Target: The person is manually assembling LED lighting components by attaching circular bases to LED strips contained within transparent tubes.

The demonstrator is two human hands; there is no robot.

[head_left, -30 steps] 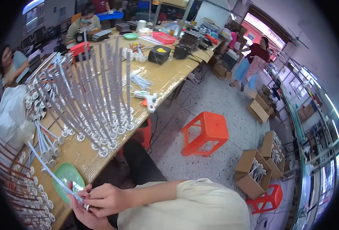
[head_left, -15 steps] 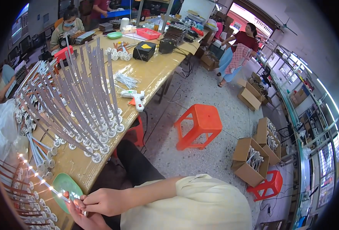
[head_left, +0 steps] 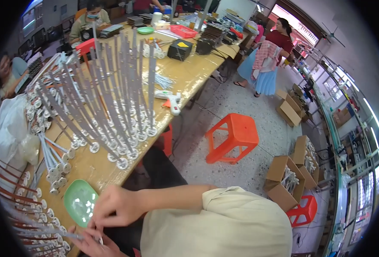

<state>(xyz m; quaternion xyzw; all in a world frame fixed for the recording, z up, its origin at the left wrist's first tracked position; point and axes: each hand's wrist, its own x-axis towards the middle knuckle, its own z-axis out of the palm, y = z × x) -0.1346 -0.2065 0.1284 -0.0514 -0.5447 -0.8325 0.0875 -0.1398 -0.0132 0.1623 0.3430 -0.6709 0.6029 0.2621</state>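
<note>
Low at the left, my left hand [head_left: 94, 244] is closed around the base end of a thin LED strip [head_left: 48, 230], which stretches left over the table and shows no light. My right hand [head_left: 115, 207] is just above it, fingers pinched together close to the left fingertips; what they grip is hidden. A green dish [head_left: 79, 201] with small shiny pieces in it lies on the table beside my hands. Many more grey strips on round clear bases [head_left: 121, 163] stand upright in front, and brown strips [head_left: 16, 188] with white round bases stand at the left edge.
A white and orange glue gun [head_left: 169, 100] lies near the table edge by some white wires [head_left: 163, 81]. White-based strips [head_left: 54, 165] and a plastic bag [head_left: 11, 128] are at the left. A red stool [head_left: 236, 132] and cartons [head_left: 283, 180] are on the floor. Other people are farther off.
The strip in my left hand was lit and is now dark. My right hand has lifted slightly from the left. The view has shifted, and the person in the aisle has turned.
</note>
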